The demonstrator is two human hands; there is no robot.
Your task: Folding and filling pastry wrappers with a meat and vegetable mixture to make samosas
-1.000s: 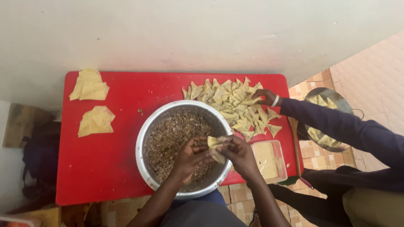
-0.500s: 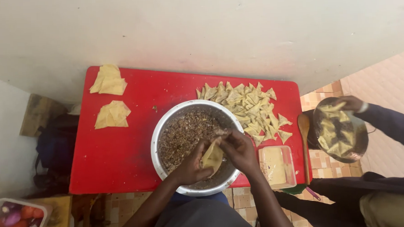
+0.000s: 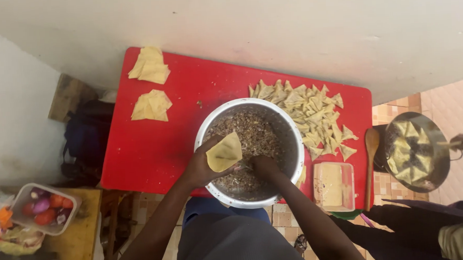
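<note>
We see a red rectangular surface (image 3: 154, 149) carrying a large round metal bowl (image 3: 294, 137) of brown minced filling (image 3: 257, 134), with a heap of folded pale triangular pastries (image 3: 314, 116) beside the bowl's right rim. Over the bowl's near left side our left hand (image 3: 202, 167) has its grip closed around a pale yellow folded pastry sheet (image 3: 224, 152). Our right hand (image 3: 264, 167) is down in the filling, and we cannot tell whether its grip is clenched or released.
</note>
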